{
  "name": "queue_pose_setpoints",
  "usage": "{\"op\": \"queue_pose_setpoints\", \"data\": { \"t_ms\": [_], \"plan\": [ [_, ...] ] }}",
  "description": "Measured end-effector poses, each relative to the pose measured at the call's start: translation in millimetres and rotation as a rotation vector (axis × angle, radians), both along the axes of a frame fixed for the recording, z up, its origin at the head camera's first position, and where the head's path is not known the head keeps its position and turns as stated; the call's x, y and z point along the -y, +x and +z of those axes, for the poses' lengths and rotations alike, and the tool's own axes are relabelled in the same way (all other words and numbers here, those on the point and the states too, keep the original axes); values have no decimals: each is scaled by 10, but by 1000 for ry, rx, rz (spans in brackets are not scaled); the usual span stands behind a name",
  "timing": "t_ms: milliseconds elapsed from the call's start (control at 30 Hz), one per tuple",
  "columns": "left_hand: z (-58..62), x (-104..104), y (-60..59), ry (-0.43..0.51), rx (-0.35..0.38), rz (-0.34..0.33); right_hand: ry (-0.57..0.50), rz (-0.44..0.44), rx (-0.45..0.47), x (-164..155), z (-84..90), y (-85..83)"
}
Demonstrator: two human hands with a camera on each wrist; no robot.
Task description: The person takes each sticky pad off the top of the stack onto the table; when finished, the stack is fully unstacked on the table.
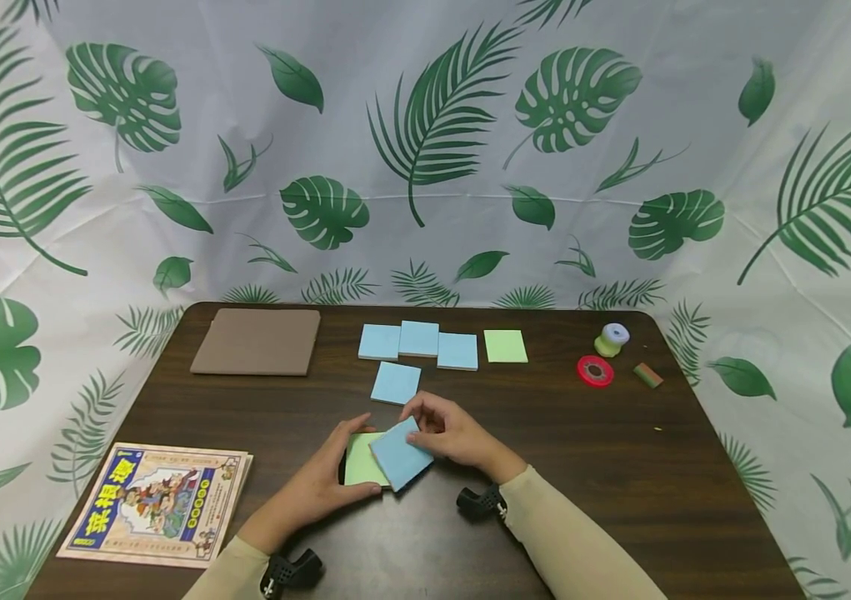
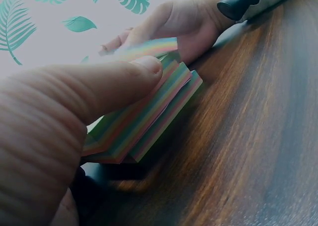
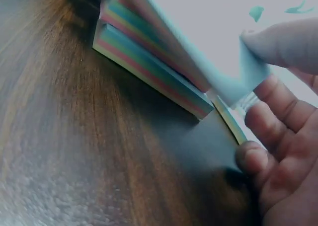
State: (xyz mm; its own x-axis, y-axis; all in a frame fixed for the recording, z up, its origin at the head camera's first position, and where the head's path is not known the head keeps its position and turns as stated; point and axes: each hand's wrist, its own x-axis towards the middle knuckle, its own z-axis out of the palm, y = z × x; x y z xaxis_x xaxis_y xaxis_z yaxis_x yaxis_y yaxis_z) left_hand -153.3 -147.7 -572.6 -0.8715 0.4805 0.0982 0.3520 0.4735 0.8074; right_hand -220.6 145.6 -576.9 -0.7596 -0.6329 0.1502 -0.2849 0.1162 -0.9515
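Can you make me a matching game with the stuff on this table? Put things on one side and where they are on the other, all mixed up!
Things:
1. comic book
2. brown pad
3. red tape roll
4. blue sticky note

Places:
A. far left of the table
B. lifted by the right hand
C. near left corner
D. far right, beside a small spool

Pairs: 1-C, 2-A, 3-D, 4-B

A staged recording booth: a white leaf-printed fabric backdrop (image 1: 425,150) wraps the dark wooden table (image 1: 620,467) from 9 to 3 o'clock.
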Motion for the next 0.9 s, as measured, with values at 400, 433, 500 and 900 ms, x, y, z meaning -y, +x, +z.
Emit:
{"op": "queue_pose_setpoints", "data": {
  "t_ms": [400,433,500,900],
  "plan": [
    [-10,4,-9,0,2,2,-222,-311,16,-18,-17,-29],
    [-10,4,-7,-3,6,3,-243,-344,-3,-21,-23,-35],
    [-7,5,-4,-2,12,3,-289,-397,-46,-29,-45,-54],
    [-2,6,0,2,20,-5,-218,-623,-262,-48,-77,-98]
  ]
}}
